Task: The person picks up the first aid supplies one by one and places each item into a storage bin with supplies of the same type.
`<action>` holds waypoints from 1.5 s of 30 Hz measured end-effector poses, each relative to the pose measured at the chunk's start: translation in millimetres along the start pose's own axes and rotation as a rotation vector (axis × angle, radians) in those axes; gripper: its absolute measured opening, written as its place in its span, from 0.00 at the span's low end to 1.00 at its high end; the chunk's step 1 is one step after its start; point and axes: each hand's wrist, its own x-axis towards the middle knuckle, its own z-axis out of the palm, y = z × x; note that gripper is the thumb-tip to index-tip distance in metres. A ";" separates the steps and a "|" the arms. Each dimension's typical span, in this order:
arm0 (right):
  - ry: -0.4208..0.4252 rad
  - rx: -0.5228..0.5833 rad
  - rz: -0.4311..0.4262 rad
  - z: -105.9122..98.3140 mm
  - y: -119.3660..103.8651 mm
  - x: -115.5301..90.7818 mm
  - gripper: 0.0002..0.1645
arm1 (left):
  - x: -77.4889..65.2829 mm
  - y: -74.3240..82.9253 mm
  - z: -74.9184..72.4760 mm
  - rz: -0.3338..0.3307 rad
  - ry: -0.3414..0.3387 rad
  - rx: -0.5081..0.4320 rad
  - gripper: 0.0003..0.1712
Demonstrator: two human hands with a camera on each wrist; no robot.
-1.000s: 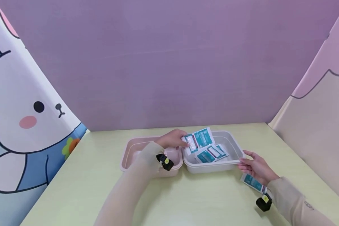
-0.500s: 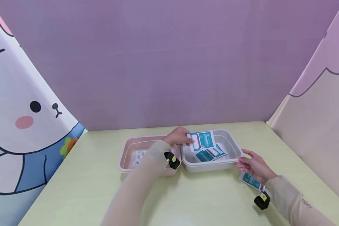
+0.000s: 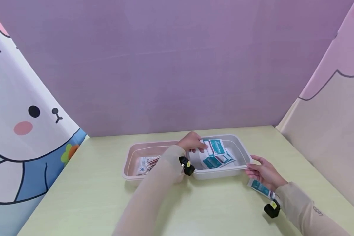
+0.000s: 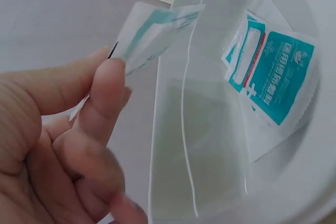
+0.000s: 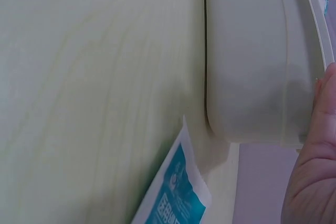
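My left hand (image 3: 191,142) is above the left part of the pale grey plastic tub (image 3: 247,154), pinching a flat teal-and-white medical packet (image 4: 157,30) between thumb and fingers. Several similar packets (image 4: 283,74) lie overlapping on the tub floor below it. My right hand (image 3: 266,172) grips the tub's right front corner, thumb at the rim. Below that hand another teal-and-white packet (image 5: 178,192) rests on the table, partly hidden by the wrist in the head view.
Left of the grey tub stands a pink tub (image 3: 127,164), partly covered by my left forearm. Inside it are a white printed packet (image 3: 142,164) and thin reddish-brown and white sticks (image 3: 152,162). A purple partition (image 3: 177,82) rises behind the pale table (image 3: 224,209).
My left hand has moved right over the grey tub with the packet. More of the pink tub's contents has come into view. My right hand keeps its grip on the corner.
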 end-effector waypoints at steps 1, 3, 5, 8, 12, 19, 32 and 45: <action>0.001 -0.004 0.000 -0.2 -0.1 -0.2 0.40 | 1.1 0.7 0.8 -0.001 0.004 -0.001 0.13; 0.004 -0.016 0.001 -0.8 -0.1 -0.5 0.41 | 3.5 1.7 2.6 0.001 0.008 -0.002 0.12; 0.004 -0.027 0.001 -1.5 -0.1 -0.6 0.43 | 5.5 2.1 4.9 0.005 0.015 0.004 0.11; -0.001 -0.027 0.001 -2.0 -0.2 -0.2 0.43 | 5.7 0.6 9.0 -0.009 0.030 0.020 0.09; -0.005 -0.018 0.001 -2.1 -0.1 1.0 0.43 | 3.2 -2.4 13.9 -0.024 0.038 0.024 0.08; -0.010 -0.011 0.013 0.3 -0.5 2.6 0.43 | 0.5 -2.6 12.0 -0.047 0.048 0.013 0.08; -0.004 -0.013 0.014 -4.4 -1.0 2.8 0.43 | -10.3 -12.5 1.6 0.013 0.097 -0.169 0.17; -0.108 -0.123 0.039 -17.1 -8.8 0.7 0.48 | -71.0 -37.5 -3.5 0.023 0.191 -0.495 0.18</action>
